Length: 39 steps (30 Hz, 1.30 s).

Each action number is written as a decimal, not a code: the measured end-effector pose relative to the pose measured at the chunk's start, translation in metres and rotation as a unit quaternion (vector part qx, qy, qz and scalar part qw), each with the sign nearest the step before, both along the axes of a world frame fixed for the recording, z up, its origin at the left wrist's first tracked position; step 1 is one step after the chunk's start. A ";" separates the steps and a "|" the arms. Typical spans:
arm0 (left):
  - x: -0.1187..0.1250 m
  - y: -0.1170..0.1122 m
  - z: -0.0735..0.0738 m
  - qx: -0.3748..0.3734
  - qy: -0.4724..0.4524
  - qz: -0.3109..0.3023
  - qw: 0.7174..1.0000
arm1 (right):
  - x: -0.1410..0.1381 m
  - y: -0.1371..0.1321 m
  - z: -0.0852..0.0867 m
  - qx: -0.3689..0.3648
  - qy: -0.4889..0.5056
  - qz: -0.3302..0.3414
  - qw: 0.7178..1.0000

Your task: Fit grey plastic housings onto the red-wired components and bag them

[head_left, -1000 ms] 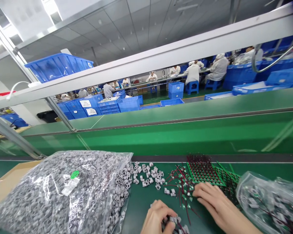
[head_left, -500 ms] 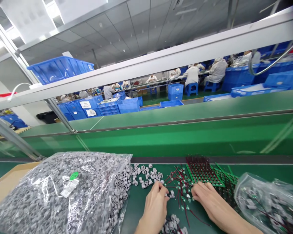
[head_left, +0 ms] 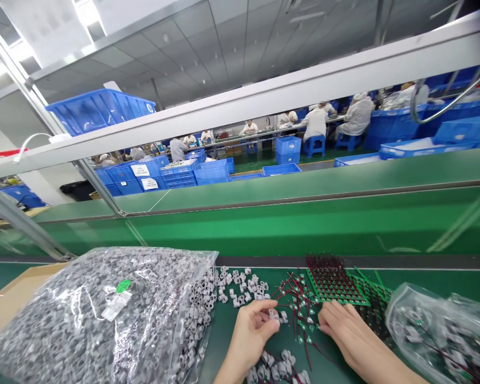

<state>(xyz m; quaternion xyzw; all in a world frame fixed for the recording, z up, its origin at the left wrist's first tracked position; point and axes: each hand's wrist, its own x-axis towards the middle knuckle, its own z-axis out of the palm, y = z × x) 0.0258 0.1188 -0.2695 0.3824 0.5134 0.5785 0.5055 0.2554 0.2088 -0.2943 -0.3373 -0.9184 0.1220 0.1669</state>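
Observation:
My left hand (head_left: 250,333) pinches a small grey plastic housing (head_left: 273,314) between thumb and forefinger. Another grey housing (head_left: 284,317) is just right of it. My right hand (head_left: 344,329) has its fingers drawn together at the right side of a loose pile of tiny green circuit boards (head_left: 301,314) with thin red and black wires. Whatever its fingertips grip is too small to make out. Behind that hand are green circuit board panels (head_left: 336,287) with rows of dark wires. Below, between the hands, grey housings with wires (head_left: 282,367) lie heaped.
A large clear bag of grey housings (head_left: 116,314) fills the left, beside a cardboard tray (head_left: 20,290). Loose grey housings (head_left: 240,285) lie near its mouth. At right is a clear bag of wired parts (head_left: 440,330). A green partition (head_left: 264,229) stands behind; people work beyond.
My left hand has turned and its thumb has come into view, showing the grey housing in its pinch. My right hand has shifted only slightly, staying by the wired boards.

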 end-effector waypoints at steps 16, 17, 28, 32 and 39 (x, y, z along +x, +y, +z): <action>0.009 -0.005 0.009 0.022 0.073 0.024 0.997 | -0.018 -0.016 0.033 -0.202 0.089 -0.010 0.975; 0.010 -0.006 0.009 0.037 0.098 0.018 0.994 | -0.020 -0.019 0.034 -0.230 0.084 -0.007 0.970; 0.021 -0.011 0.005 0.043 0.145 0.003 0.989 | -0.047 -0.035 0.036 -0.288 0.164 -0.009 0.943; 0.020 -0.009 -0.001 0.069 0.051 -0.012 0.996 | -0.043 -0.033 0.038 -0.287 0.175 -0.022 0.942; 0.021 -0.013 0.004 0.055 0.102 0.011 0.993 | -0.046 -0.035 0.029 -0.402 0.209 -0.021 0.891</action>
